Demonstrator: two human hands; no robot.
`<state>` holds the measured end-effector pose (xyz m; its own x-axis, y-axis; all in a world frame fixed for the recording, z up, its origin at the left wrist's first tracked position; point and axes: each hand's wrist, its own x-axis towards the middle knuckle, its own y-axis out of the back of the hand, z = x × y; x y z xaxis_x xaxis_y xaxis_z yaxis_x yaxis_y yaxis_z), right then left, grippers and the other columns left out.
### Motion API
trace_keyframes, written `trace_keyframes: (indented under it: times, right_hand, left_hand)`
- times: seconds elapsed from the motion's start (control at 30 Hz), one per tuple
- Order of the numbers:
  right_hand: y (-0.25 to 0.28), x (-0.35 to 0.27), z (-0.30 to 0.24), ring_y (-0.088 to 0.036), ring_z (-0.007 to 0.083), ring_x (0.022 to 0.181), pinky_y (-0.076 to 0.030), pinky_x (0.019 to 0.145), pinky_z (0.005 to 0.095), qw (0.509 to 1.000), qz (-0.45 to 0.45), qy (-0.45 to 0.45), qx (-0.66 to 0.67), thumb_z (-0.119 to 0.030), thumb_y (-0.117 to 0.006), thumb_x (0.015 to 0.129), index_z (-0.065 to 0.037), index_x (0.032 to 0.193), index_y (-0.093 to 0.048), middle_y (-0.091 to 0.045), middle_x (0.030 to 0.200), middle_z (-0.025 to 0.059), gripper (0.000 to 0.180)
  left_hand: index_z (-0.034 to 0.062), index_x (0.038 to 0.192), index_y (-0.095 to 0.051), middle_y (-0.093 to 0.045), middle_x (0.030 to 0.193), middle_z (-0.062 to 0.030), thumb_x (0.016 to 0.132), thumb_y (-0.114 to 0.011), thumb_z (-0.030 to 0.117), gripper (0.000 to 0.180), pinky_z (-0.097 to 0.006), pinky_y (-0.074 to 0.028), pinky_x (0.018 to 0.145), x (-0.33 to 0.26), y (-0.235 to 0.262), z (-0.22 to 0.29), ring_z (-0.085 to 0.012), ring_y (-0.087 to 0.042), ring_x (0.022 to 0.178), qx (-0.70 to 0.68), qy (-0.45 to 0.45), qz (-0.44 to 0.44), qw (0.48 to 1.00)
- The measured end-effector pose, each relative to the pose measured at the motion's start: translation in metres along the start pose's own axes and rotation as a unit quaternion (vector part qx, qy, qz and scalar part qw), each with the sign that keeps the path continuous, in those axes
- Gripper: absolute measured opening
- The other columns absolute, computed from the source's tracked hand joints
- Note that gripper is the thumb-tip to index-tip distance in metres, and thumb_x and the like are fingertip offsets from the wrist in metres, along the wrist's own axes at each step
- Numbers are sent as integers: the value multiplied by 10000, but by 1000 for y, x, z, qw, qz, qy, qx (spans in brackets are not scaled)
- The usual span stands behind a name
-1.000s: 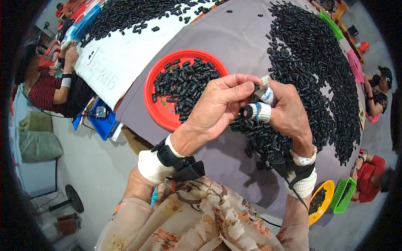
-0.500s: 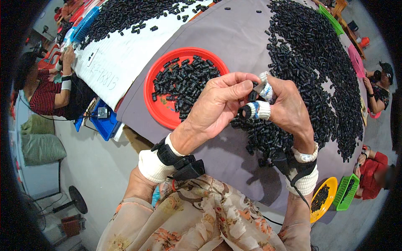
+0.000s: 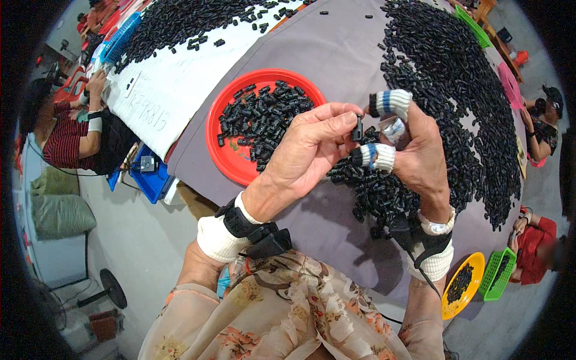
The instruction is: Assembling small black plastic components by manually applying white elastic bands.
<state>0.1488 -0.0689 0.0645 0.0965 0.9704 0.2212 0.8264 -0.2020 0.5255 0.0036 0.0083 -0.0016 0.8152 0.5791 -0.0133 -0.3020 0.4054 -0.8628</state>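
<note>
My left hand point(image 3: 309, 144) pinches a small black plastic part point(image 3: 357, 128) between thumb and fingertips, in front of my chest and above the table. Beside it is my right hand point(image 3: 423, 156), thumb and forefinger spread apart in white knitted finger sleeves with blue stripes and dark tips. Between these fingers shows a shiny white and blue wrapped piece point(image 3: 393, 131); whether it covers a finger or lies loose I cannot tell. Behind my left hand, a round red tray point(image 3: 215, 141) holds many similar black parts.
A large pile of black parts point(image 3: 444, 78) covers the right of the grey cloth point(image 3: 300, 51). Another heap point(image 3: 180, 24) lies on the white table at far left. At lower right stand a yellow tray point(image 3: 477, 282) and a green basket point(image 3: 493, 291). Other people sit around.
My right hand's fingers have come away from the black part and spread apart. My left hand stays almost in place, still holding the part, which now shows more fully.
</note>
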Motion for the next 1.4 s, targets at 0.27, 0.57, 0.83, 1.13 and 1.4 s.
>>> trace_keyframes:
  times: [0.27, 0.57, 0.83, 1.13, 1.4]
  right_hand:
    - [-7, -2, 18, -591, 103, 593, -469, 545, 232, 998, 0, 55, 14, -42, -715, 632, -27, 1037, -548, -621, 702, 62, 438]
    - [-16, -12, 44, -499, 35, 681, -431, 611, 186, 980, 40, -2, 196, -57, -782, 609, -72, 1059, -572, -562, 770, -42, 496]
    - [-19, -16, 45, -521, 43, 689, -445, 605, 195, 975, 31, 13, 219, -24, -757, 625, -70, 1067, -567, -583, 792, -30, 482]
    - [-18, -15, 40, -535, 49, 595, -453, 542, 201, 992, 24, 15, 123, -19, -724, 638, -19, 1039, -536, -606, 724, 16, 443]
    - [-23, -14, 32, -544, 65, 591, -458, 532, 227, 998, 26, 26, 47, -24, -715, 641, -23, 991, -530, -602, 706, 35, 396]
  left_hand:
    - [1, 1029, -540, -586, 935, -33, 859, -544, 106, 200, -255, -457, 761, -1, -6, -2, -99, -556, 835, 50, 14, 27, 998]
    - [21, 1100, -513, -591, 1005, -44, 868, -534, 159, 271, -301, -452, 826, -3, -10, -8, -125, -567, 917, -2, 69, -35, 997]
    - [7, 1114, -509, -595, 990, -51, 869, -531, 149, 283, -320, -460, 821, -5, -9, -7, -132, -577, 893, 10, 75, -33, 997]
    - [18, 966, -580, -615, 900, -21, 850, -568, 146, 173, -292, -481, 749, -11, -2, -5, -105, -590, 806, 127, 57, 30, 990]
    - [18, 894, -593, -600, 810, -12, 784, -644, 145, 175, -210, -439, 653, -9, -6, -9, -70, -553, 723, 241, 24, 76, 967]
